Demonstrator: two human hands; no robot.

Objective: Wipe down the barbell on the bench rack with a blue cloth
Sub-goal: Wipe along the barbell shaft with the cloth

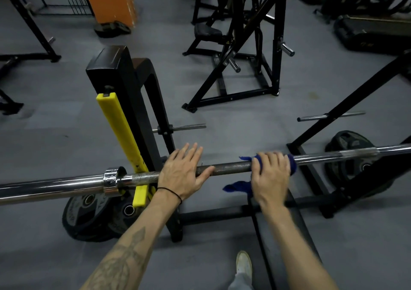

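Right hand (270, 176) grips the blue cloth (291, 164), fingers curled over it and over the barbell (229, 167); cloth is wrapped round the shaft under the palm, with one loose tail hanging below the bar near the wrist and a small corner sticking out on the thumb side. Left hand (181, 174) lies flat on the shaft, fingers straight and spread, thumb along the bar toward the right hand; holds nothing. Thin black band on the left wrist; tattoo on the left forearm.

Barbell runs across the view, resting on the bench rack (124, 82), whose upright carries a yellow guard strip (120, 129). Shaft between the hands looks dark and dull; the sleeve (51, 186) at the left end is bright chrome.

Weight plates (89, 216) lean on the grey floor by the rack base; another plate (349, 151) sits behind the bar on the right. A white shoe (243, 264) shows at the bottom edge.
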